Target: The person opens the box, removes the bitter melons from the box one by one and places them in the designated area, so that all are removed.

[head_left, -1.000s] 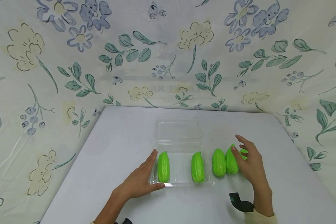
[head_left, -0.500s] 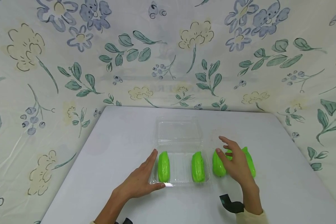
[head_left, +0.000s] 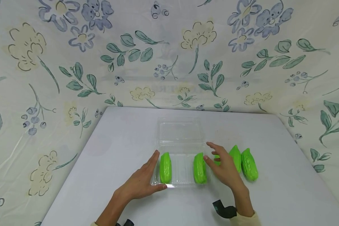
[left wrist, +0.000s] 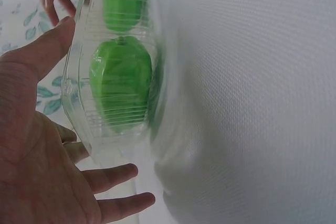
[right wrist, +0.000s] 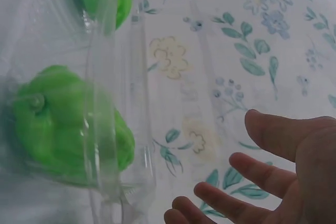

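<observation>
A clear plastic clamshell box [head_left: 182,180] lies with its lid [head_left: 180,130] folded back. Two bright green, ridged, pepper-like pieces stand apart inside it, one at the left [head_left: 165,168], another at the right [head_left: 200,168]. My left hand [head_left: 142,185] rests along the box's left side, thumb at the front corner, fingers extended; in the left wrist view its thumb tip is right at the rim [left wrist: 71,85]. Beside the box's right edge hovers my right hand [head_left: 225,168], fingers loosely spread around nothing. It partly hides a third green piece [head_left: 217,160].
Two more green pieces, one [head_left: 235,157] partly behind the right hand and one [head_left: 250,164] farther right, lie on the white tabletop [head_left: 124,135]. Flower-patterned cloth [head_left: 169,56] hangs behind the table and at both sides. Dark straps [head_left: 224,209] sit at the wrists.
My right hand has moved left, from over the rightmost loose green pieces to the box's right edge, uncovering the farthest piece. The left hand and the pieces in the box stay put.
</observation>
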A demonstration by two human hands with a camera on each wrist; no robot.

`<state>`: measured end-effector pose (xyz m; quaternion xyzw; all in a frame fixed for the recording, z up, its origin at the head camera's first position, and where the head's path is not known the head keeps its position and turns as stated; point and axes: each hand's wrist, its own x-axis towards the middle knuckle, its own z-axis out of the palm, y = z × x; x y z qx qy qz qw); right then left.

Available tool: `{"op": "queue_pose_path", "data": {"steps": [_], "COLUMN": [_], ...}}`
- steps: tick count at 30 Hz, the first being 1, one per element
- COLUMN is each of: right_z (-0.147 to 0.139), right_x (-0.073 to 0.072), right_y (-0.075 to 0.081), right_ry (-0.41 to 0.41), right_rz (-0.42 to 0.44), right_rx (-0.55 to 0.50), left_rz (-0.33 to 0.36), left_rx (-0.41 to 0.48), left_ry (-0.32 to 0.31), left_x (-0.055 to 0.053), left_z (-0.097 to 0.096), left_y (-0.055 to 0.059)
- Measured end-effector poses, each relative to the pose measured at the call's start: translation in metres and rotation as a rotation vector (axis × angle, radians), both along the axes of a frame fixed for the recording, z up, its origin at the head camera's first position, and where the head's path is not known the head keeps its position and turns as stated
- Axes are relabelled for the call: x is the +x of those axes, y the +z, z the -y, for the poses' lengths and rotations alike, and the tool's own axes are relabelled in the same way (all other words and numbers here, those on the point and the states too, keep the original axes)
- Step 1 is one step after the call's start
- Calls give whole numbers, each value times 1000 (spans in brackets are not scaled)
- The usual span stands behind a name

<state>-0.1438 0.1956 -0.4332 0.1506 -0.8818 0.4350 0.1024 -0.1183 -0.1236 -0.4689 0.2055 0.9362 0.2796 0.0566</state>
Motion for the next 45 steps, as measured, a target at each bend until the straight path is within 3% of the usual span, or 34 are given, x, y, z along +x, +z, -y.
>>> {"op": "queue_pose_path", "data": {"steps": [10, 23, 32, 37, 45], "right_z": [12, 29, 40, 46, 55], "right_x": [2, 9, 12, 11, 8], "right_y": [-5, -6, -4, -8, -15], "right_ry": [9, 49, 25, 10, -1], "right_rz": [77, 51, 121, 99, 151], "right_rx": [25, 73, 187, 197, 247], "left_rz": [1, 0, -6, -7, -1], "left_rx": [-3, -5, 4, 5, 6], "left_ry": [-8, 3, 9, 10, 16], "left_x": [-1, 0, 0, 0, 0], "left_z": [0, 0, 0, 0, -1], "left_y": [1, 1, 0, -1, -2]}}
